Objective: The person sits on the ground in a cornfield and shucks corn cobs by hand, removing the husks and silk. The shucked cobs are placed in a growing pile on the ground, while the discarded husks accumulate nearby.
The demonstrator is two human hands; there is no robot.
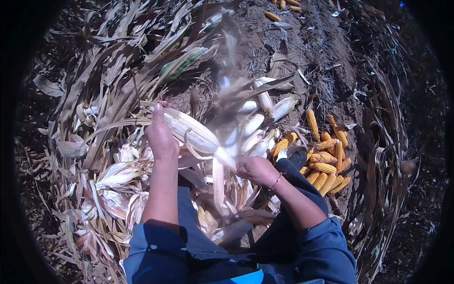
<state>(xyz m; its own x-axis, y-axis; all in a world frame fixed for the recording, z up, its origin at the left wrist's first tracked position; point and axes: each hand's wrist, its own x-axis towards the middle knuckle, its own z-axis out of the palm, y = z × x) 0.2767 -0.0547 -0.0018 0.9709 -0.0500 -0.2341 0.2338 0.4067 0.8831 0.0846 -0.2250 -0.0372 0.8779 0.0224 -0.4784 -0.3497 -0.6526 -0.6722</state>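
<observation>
An ear of corn [194, 132] in its pale dry husk stretches between my two hands. My left hand [162, 135] is closed round its upper left end, with the thumb up along the husk. At the lower right end my right hand [257, 170] is closed on pale husk; its fingertips are mostly hidden. A loose husk strip [218, 184] hangs down from the ear between my forearms. Beyond my right hand lie several unpeeled ears [253, 124] in whitish husks, partly blurred by glare. Bare yellow cobs [325, 168] are heaped to the right, beside my knee.
Dry stalks and leaves [109, 71] are piled along the left and far left. Discarded husks [118, 175] cover the ground left of and between my legs. More yellow cobs [273, 16] lie far ahead on the brown soil [312, 52]. Dry stalks [388, 142] line the right side.
</observation>
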